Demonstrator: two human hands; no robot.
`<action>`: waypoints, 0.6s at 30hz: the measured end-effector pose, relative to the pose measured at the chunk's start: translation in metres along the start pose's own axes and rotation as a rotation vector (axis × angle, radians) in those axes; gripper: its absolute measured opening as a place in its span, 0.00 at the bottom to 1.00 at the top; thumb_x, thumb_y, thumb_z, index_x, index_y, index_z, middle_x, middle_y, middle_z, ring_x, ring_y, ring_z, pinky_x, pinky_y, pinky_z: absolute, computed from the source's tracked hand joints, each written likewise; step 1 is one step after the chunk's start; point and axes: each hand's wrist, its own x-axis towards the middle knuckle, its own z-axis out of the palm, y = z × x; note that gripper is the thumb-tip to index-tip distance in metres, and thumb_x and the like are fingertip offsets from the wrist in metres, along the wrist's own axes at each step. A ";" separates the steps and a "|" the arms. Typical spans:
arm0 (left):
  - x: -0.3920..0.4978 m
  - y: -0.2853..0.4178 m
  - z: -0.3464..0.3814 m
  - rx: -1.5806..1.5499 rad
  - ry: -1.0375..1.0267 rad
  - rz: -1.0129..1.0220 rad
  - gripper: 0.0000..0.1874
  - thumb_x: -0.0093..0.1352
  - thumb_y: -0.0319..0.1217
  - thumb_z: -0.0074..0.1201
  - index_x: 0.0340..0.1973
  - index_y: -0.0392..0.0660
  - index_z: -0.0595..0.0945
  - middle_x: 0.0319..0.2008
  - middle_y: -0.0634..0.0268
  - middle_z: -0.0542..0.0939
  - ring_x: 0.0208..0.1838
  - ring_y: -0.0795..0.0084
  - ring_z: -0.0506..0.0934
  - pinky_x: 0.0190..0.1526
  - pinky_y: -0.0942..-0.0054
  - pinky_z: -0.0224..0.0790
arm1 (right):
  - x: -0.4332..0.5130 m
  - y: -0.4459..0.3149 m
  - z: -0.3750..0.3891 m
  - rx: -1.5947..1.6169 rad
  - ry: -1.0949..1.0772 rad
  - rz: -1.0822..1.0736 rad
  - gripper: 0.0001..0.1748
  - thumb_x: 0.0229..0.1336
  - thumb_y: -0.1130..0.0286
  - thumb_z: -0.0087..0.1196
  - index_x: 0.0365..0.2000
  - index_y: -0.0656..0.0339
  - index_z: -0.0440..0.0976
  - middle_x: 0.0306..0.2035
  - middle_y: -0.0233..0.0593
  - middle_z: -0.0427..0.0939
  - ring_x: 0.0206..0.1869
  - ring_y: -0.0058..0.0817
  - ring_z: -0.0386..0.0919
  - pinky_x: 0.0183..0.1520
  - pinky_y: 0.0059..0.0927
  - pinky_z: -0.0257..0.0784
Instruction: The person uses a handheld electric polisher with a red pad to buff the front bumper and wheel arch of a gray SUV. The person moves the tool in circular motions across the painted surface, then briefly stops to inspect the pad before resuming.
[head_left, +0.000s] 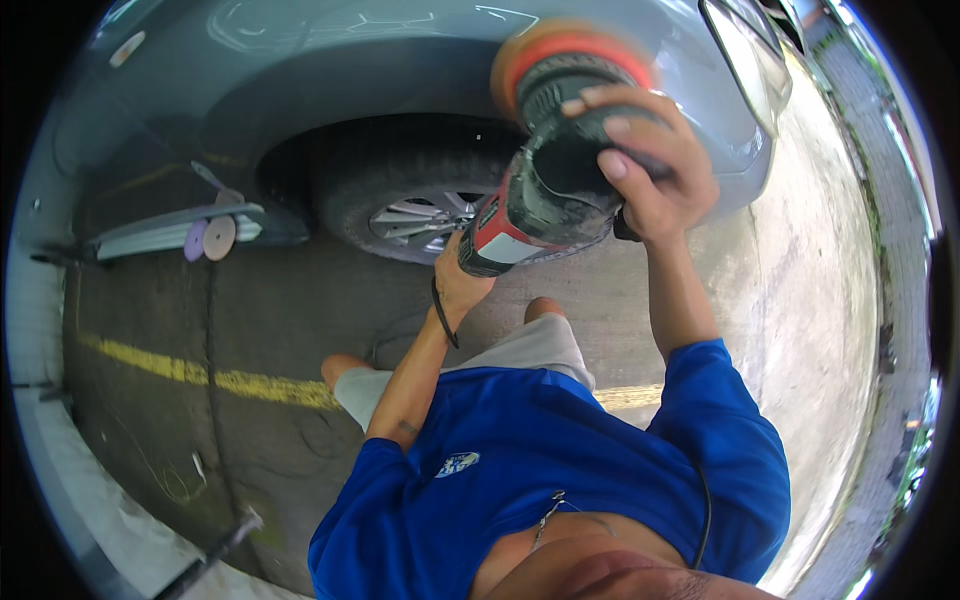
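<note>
Both of my hands are on a black and red electric polisher (551, 184). My right hand (664, 157) cups the black head cover from above, fingers spread around it. My left hand (463, 281) grips the rear end of the body, partly hidden behind the polisher. The round orange foam pad (574, 49) is blurred at its rim and lies against or very near the grey car fender (420, 75); exact contact cannot be told. Below the fender is a wheel (420, 217) with a black tyre and silver alloy spokes, partly covered by the polisher.
On the left, a purple pad (196, 240) and a beige pad (220, 238) rest at the car's side step (142, 236). A dark cord loops by my left wrist. The concrete floor (277, 300) bears a yellow line (262, 384). A dark pole (217, 551) stands at lower left.
</note>
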 end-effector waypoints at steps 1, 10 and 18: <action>0.006 -0.004 -0.009 -0.009 -0.002 0.008 0.21 0.55 0.26 0.68 0.44 0.41 0.81 0.40 0.52 0.82 0.43 0.47 0.82 0.43 0.61 0.75 | 0.007 0.004 0.008 -0.021 -0.046 -0.054 0.13 0.58 0.82 0.57 0.45 0.69 0.74 0.46 0.64 0.78 0.45 0.52 0.82 0.51 0.47 0.78; 0.035 -0.032 -0.079 -0.016 0.021 0.091 0.22 0.54 0.25 0.68 0.45 0.39 0.81 0.39 0.53 0.82 0.43 0.48 0.82 0.43 0.62 0.74 | 0.044 0.018 0.089 0.226 0.264 -0.177 0.16 0.53 0.74 0.63 0.42 0.70 0.76 0.38 0.55 0.82 0.43 0.43 0.83 0.49 0.39 0.78; 0.039 -0.065 -0.120 -0.052 0.088 0.176 0.23 0.53 0.25 0.68 0.44 0.37 0.81 0.38 0.51 0.83 0.41 0.49 0.83 0.43 0.62 0.75 | 0.069 0.014 0.149 0.369 0.085 -0.149 0.27 0.55 0.64 0.58 0.53 0.68 0.71 0.38 0.58 0.82 0.40 0.45 0.84 0.45 0.41 0.81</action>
